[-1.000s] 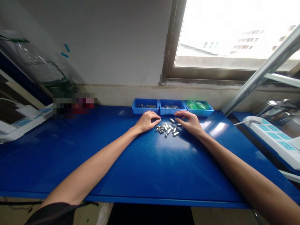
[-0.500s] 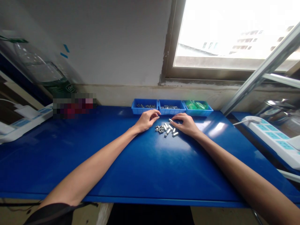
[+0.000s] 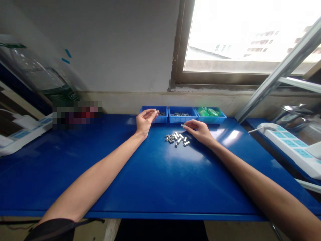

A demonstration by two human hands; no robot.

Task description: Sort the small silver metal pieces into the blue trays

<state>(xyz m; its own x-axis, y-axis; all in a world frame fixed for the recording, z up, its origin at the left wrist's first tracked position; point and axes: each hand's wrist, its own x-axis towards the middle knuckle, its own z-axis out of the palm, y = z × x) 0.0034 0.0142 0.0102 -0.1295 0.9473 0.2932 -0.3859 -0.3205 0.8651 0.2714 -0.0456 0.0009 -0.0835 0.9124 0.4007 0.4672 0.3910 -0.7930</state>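
Observation:
A small heap of silver metal parts [image 3: 177, 139] lies on the blue table [image 3: 155, 174]. My left hand [image 3: 145, 119] is raised, palm up, by the left blue tray [image 3: 153, 114], pinching a tiny metal part at its fingertips. My right hand [image 3: 198, 130] rests just right of the heap and pinches one silver part between thumb and forefinger. Behind the heap stand the middle blue tray [image 3: 181, 115] with metal parts and the right blue tray [image 3: 210, 115] with green pieces.
A white power strip [image 3: 288, 145] lies at the right edge, another white strip [image 3: 22, 134] at the left. A clear bag [image 3: 40, 73] hangs at the left wall. A metal rail [image 3: 278, 73] slants down by the window.
My left hand has lifted off the heap and moved back-left to the left tray with a small part. My right hand has picked one part up from the heap.

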